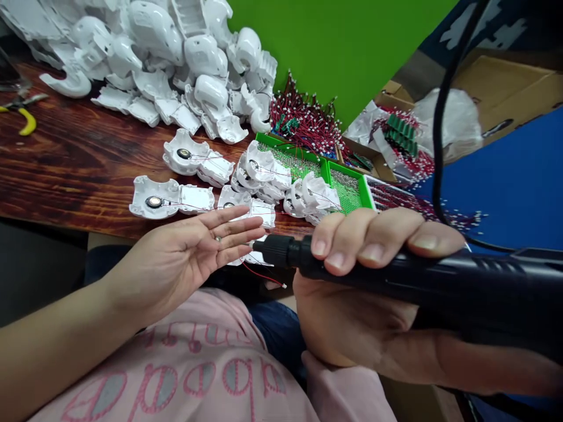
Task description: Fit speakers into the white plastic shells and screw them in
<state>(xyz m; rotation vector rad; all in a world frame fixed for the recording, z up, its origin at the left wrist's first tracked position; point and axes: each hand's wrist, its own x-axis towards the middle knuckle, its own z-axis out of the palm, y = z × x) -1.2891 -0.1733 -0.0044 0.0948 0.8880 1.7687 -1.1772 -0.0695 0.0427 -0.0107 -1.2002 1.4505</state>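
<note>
My left hand [189, 252] lies palm up with its fingers stretched out. A tiny metal screw [218, 239] rests near the base of its fingers. Wrapped around a black electric screwdriver [387, 266] is my right hand [373, 246]. The driver's tip points left, close to the left fingertips; whether it touches them I cannot tell. Just beyond the hands, white plastic shells with round speakers [155, 201] and thin red wires sit along the table edge. A loose red wire with a white connector [284, 286] hangs below the fingers.
Green trays [347, 187] of small metal screws stand behind the shells. White plastic housings [153, 35] are heaped at the back left. Yellow-handled pliers [27, 120] lie at far left. Bundled red wires [303, 117] and a cardboard box [514, 88] are at the back right. A black cable [440, 129] hangs at right.
</note>
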